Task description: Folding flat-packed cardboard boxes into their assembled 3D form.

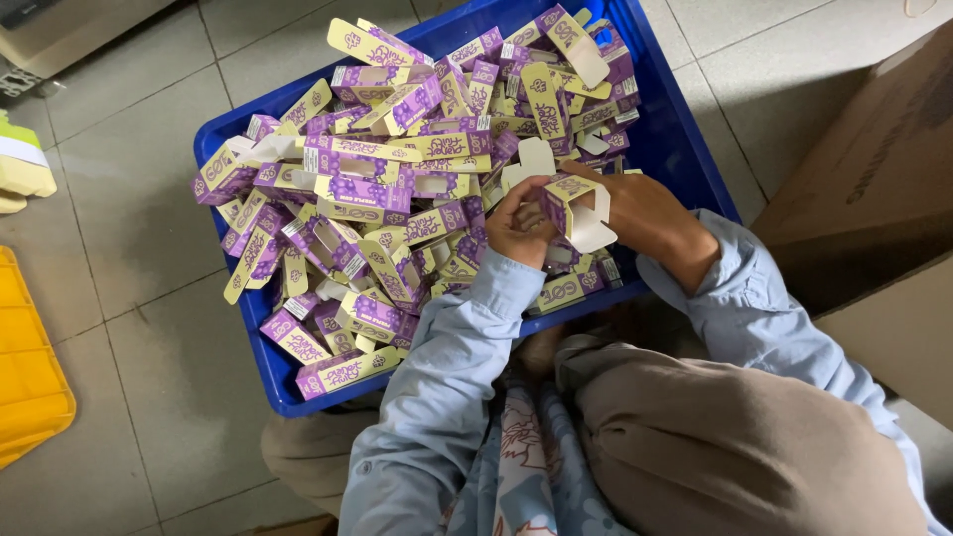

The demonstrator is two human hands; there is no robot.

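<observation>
Floor [149, 228]: pale grey tiles, filling the view from nine o'clock round to twelve o'clock.
Cardboard carton [874, 189]: large and brown, at three o'clock, just beside the crate's right wall.
Blue crate [685, 139]: a plastic bin lying from eleven o'clock down toward six o'clock, its near edge against the person's knees.
Yellow tray [30, 377]: at eight o'clock, well apart from the crate and cut off by the frame edge.
Heap of cartons [387, 199]: many small purple and cream folding boxes, mostly flat or half open, piled loosely and filling the crate from ten o'clock to one o'clock of the hands.
Sleeves [447, 377]: light blue, rising from six o'clock toward the centre.
Right hand [645, 213]: at three o'clock of the held box, fingers curled round its far side and the white flap, gripping it.
Left hand [516, 223]: at nine o'clock of the same box, fingertips bunched and pinching its near end; exactly which flap it presses cannot be told.
Held box [574, 208]: one small purple carton with white flaps open, raised just above the heap's near-right part, between the two hands and touching both.
Key relation: the box's long axis runs roughly from ten o'clock to four o'clock, its open white end toward the right hand. Both hands are on it, the right wrapping more of it, the left working only its end.
</observation>
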